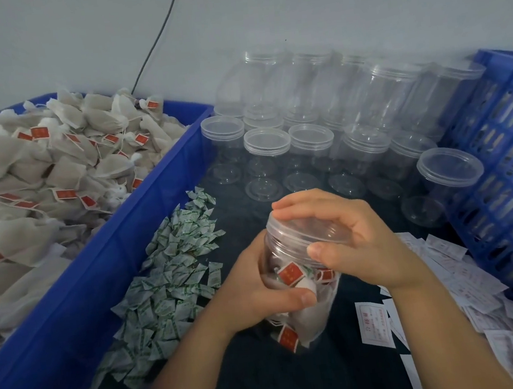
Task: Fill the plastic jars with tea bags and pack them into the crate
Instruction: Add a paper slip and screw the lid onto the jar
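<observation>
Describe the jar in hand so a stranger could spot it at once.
Start at the blue bin heaped with tea bags on the left; right of it, past the green-printed sachets, two hands meet over the tabletop. The jar is between them: left hand round its body, right hand on its lid. Unlike the empty jars behind, it holds red-tagged bags.

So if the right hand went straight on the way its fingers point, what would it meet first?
The right hand grips the jar lid, fingers pointing left. Beyond the lid, the green-printed sachets come first, then the blue bin's wall; held at lid height it might clear the sachets, depth is unclear.
</observation>
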Demonstrator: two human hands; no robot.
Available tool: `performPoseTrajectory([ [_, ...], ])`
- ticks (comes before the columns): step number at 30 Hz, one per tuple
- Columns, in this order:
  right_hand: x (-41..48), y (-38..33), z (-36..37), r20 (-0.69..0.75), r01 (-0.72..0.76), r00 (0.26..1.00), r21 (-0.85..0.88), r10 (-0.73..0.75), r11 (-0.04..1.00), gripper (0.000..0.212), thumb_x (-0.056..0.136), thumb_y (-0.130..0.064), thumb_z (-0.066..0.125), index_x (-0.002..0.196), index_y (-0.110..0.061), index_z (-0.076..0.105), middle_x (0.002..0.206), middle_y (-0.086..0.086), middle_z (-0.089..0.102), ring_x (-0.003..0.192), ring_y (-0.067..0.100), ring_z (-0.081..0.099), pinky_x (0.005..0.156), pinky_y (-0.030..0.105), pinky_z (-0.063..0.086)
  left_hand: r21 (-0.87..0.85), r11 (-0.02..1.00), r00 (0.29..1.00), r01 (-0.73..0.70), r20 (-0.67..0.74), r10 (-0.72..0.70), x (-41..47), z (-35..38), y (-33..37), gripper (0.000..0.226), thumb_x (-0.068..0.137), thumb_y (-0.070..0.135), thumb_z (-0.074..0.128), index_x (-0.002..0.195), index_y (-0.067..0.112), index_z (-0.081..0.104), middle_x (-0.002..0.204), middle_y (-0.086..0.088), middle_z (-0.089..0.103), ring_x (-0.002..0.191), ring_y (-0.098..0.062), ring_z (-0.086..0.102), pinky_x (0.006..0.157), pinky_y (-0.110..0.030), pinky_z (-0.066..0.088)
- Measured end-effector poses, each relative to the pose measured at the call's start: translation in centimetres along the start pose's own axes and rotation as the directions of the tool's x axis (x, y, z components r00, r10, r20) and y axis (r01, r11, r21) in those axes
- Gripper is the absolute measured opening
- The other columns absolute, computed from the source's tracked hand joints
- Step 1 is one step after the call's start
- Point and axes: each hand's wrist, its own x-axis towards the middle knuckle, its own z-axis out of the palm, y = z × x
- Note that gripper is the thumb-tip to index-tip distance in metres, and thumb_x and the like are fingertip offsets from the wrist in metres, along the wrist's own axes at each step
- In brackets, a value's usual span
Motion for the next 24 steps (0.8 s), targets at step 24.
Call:
performPoseTrajectory([
  [24, -0.20, -0.71, 0.63, 0.063, -0.127, 0.985, -0.374, 0.162, 0.919, 0.053, 0.075, -0.063, 0.056, 0.126, -0.050, 0.049, 0.139, -0.019, 0.045, 0.130, 0.003, 0.042, 0.107, 0.035, 0.038, 0.256, 0.967, 0.995, 0.016, -0.097, 0.010, -0.55, 0.09, 0.04, 0.071, 0.054, 0.033, 0.084, 0.118, 0.035, 0.051, 0.108, 0.008, 0.067, 0.102, -0.010, 0.065, 0.084, -0.028, 0.052],
])
